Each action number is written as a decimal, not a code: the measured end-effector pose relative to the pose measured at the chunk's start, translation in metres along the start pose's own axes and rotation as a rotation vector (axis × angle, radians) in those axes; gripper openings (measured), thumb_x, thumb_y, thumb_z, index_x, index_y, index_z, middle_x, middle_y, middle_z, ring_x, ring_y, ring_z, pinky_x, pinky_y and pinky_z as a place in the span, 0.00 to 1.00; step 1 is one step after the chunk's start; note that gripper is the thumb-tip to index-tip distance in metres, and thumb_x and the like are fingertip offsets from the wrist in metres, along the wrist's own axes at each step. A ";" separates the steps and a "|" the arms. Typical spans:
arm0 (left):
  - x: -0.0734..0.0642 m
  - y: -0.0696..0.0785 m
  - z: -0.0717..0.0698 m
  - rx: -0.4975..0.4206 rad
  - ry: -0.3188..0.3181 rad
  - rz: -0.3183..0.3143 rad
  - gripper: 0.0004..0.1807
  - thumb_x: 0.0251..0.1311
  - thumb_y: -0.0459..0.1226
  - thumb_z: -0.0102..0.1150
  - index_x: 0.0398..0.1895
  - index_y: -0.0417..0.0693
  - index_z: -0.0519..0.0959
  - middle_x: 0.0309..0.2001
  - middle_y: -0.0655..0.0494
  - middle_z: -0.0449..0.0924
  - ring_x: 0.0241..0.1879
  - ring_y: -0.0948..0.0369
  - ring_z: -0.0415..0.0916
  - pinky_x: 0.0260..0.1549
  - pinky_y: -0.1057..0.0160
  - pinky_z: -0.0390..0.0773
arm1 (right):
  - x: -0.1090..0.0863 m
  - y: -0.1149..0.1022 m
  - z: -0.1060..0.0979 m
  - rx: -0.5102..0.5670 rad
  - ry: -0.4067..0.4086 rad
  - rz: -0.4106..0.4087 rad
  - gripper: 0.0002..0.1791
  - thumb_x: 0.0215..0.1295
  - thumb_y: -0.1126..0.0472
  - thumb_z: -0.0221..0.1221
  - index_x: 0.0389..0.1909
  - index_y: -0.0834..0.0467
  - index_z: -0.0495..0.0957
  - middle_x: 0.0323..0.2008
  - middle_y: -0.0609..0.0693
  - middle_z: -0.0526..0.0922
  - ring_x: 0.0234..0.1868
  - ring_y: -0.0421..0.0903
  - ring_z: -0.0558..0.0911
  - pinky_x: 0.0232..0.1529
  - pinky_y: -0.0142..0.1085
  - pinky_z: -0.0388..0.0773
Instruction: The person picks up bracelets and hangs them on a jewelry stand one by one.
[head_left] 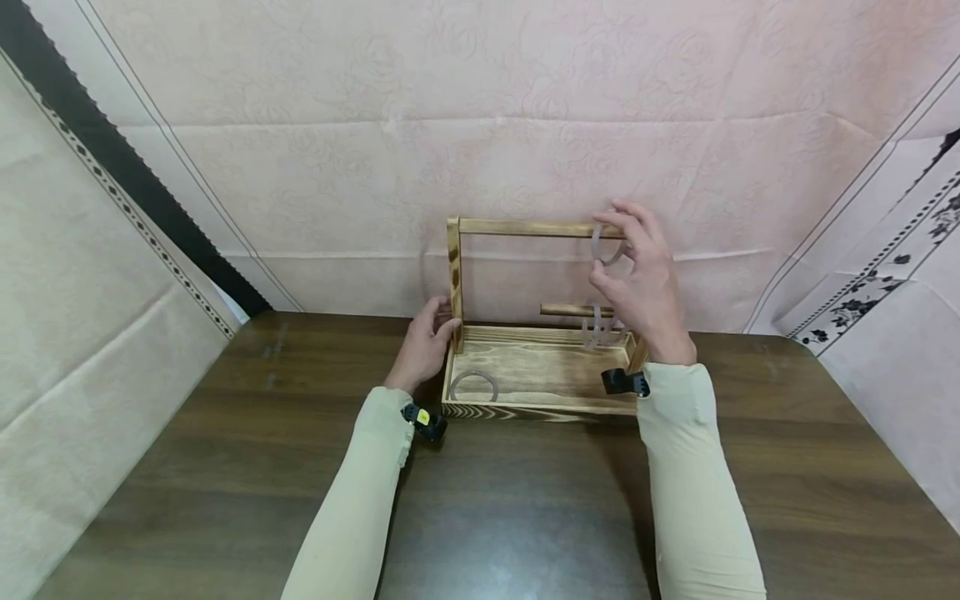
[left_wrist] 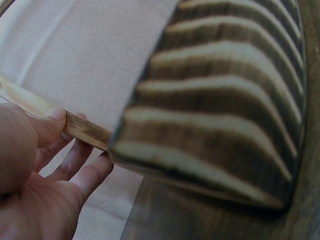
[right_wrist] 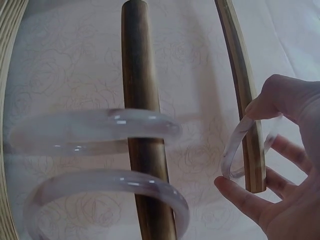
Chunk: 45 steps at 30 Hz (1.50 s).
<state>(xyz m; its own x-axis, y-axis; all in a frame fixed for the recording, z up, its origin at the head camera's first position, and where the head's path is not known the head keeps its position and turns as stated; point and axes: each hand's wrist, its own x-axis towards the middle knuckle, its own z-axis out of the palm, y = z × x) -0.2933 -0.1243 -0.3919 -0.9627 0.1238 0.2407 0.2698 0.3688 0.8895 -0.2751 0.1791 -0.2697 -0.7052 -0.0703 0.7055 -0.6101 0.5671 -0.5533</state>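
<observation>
Pinching a bangle [right_wrist: 230, 152] round the upper bar [head_left: 525, 227] near its free end, my right hand [head_left: 647, 279] does best to hold it square while my left hand [head_left: 422, 346] grips the post [head_left: 455, 275]

a gap opens between left post [head_left: 455, 283] and lower rod [head_left: 561, 310]; hanging bangles [right_wrist: 95, 125] obstruct the rod farther right.

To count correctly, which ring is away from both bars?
The ring inside the tray, at its left end; other rings hang on the lower bar; the right hand holds another at the upper bar.
</observation>
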 end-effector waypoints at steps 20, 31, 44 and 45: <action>0.001 0.001 0.000 0.015 0.005 0.002 0.18 0.77 0.34 0.49 0.66 0.41 0.68 0.63 0.43 0.75 0.67 0.48 0.73 0.67 0.49 0.75 | 0.001 -0.010 0.012 0.014 -0.006 -0.014 0.31 0.57 0.74 0.63 0.63 0.54 0.78 0.73 0.49 0.67 0.58 0.49 0.75 0.58 0.57 0.79; 0.001 0.001 0.000 0.003 0.008 0.012 0.17 0.77 0.32 0.49 0.64 0.39 0.69 0.62 0.41 0.76 0.66 0.47 0.75 0.66 0.49 0.76 | 0.002 -0.019 0.022 0.038 -0.012 -0.006 0.32 0.55 0.75 0.65 0.63 0.54 0.78 0.72 0.51 0.67 0.60 0.50 0.73 0.58 0.54 0.79; 0.001 0.000 0.000 -0.010 -0.004 0.004 0.17 0.77 0.34 0.49 0.65 0.41 0.69 0.63 0.41 0.76 0.66 0.49 0.74 0.67 0.50 0.76 | 0.002 -0.028 0.030 0.051 -0.016 0.013 0.32 0.55 0.74 0.65 0.63 0.52 0.78 0.72 0.49 0.67 0.62 0.48 0.73 0.62 0.52 0.80; 0.001 0.000 0.000 -0.011 -0.005 0.006 0.17 0.77 0.34 0.49 0.65 0.41 0.69 0.63 0.41 0.76 0.66 0.49 0.74 0.67 0.50 0.76 | 0.002 -0.029 0.031 0.053 -0.017 0.011 0.32 0.55 0.74 0.65 0.63 0.52 0.78 0.72 0.49 0.67 0.62 0.48 0.72 0.61 0.52 0.80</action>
<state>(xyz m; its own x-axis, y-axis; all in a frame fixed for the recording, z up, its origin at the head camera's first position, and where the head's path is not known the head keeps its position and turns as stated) -0.2941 -0.1240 -0.3913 -0.9611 0.1305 0.2436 0.2748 0.3583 0.8922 -0.2701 0.1373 -0.2661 -0.7176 -0.0787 0.6919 -0.6204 0.5236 -0.5839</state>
